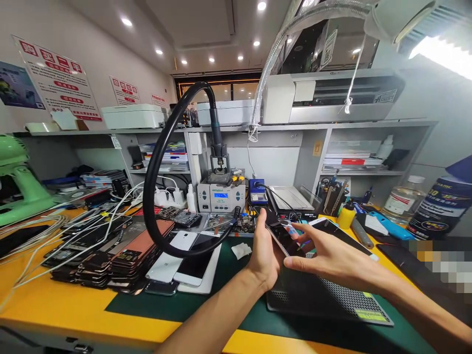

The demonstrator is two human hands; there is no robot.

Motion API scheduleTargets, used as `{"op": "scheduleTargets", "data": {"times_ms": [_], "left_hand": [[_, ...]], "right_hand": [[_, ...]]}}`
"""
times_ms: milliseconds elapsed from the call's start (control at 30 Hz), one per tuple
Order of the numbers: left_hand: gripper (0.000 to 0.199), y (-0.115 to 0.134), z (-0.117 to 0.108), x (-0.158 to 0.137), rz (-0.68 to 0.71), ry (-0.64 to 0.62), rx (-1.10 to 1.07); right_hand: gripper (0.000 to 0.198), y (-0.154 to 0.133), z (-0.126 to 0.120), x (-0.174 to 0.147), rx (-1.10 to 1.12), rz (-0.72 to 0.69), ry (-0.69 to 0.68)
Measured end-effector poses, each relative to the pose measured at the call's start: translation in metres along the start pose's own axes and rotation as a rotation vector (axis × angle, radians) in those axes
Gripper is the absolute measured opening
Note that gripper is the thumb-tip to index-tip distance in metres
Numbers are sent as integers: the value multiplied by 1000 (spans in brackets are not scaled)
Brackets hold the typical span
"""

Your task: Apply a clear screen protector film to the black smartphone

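Note:
My left hand (262,255) is closed around a dark smartphone (282,240), held tilted above the work mat with its glossy face toward me. Over the phone's right side hovers my right hand (324,250), thumb and fingers spread; the thumb tip is close to the lower edge, and whether the fingertips touch the screen is hard to tell. Beneath both hands lies a flat black panel (295,295) with perforated grilles and a yellow-green label. Another phone (332,231) with a white edge lies behind my right hand. A crumpled white tissue (241,251) rests left of my left wrist.
Stacks of phone parts (125,265) and white phones (195,265) fill the left side. A black hose (147,196) arches over them from the hot-air station (221,196). Bottles (403,199) stand at right, below a bright lamp (438,49). Loose white cables (33,241) cross the far left.

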State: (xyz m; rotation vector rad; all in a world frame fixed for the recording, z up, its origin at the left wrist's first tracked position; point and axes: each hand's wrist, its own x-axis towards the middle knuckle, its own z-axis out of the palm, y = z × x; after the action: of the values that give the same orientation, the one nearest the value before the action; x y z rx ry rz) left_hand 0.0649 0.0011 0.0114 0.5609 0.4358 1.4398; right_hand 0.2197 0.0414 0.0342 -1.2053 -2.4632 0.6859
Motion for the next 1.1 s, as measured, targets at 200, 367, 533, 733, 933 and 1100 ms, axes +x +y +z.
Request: {"op": "scheduleTargets", "data": {"times_ms": [200,367,533,733,933,1100], "left_hand": [[67,4,0,-1,59,36,89],[57,8,-1,1,119,89,81],[51,5,-5,5,126,107,136],[43,35,-21,15,113,586,370],[57,50,-38,19,-44,466,1170],[65,35,-40,13,-73,342,1593]], "right_hand": [[95,-7,8,12,67,56,23],[85,-10,12,16,179,-4,64],[88,-7,11,13,242,-4,40],[93,11,-7,2,50,0,-93],[95,22,-22,-15,-116,-71,-244],[91,21,-23,-17,-183,-157,-334]]}}
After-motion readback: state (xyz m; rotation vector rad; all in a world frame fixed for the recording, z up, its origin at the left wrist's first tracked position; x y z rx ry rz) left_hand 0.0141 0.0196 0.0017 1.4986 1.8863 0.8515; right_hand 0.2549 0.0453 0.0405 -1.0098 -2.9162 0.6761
